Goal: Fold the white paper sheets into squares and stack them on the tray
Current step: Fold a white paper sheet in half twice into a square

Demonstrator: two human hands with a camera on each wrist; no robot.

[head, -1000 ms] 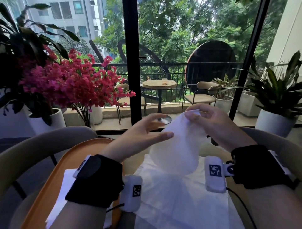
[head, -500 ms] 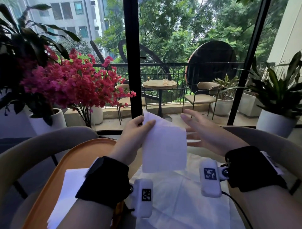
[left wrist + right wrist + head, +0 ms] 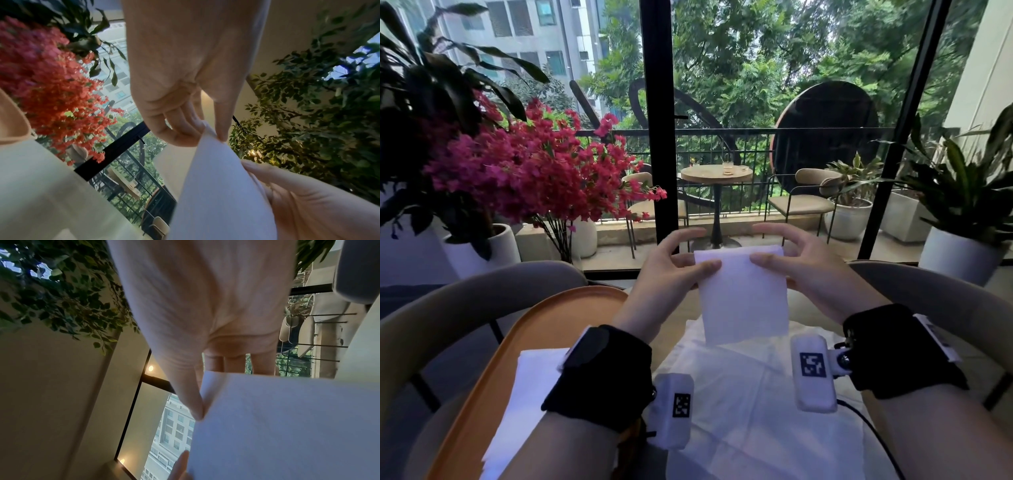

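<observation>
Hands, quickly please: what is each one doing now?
Left hand: pinches the paper sheet at its top left.
Right hand: pinches its top right.

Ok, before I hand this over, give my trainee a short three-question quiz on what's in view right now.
1. True or false: the folded sheet is lying flat on the tray.
2. Which holds the folded sheet's upper edge? A) left hand only B) right hand only C) both hands
3. Fill in: white paper already lies on the orange ____, partly hidden behind the left wrist.

Key:
1. False. It hangs in the air, above the unfolded sheets spread below.
2. C. Each hand pinches one upper corner between thumb and fingers.
3. tray
</observation>
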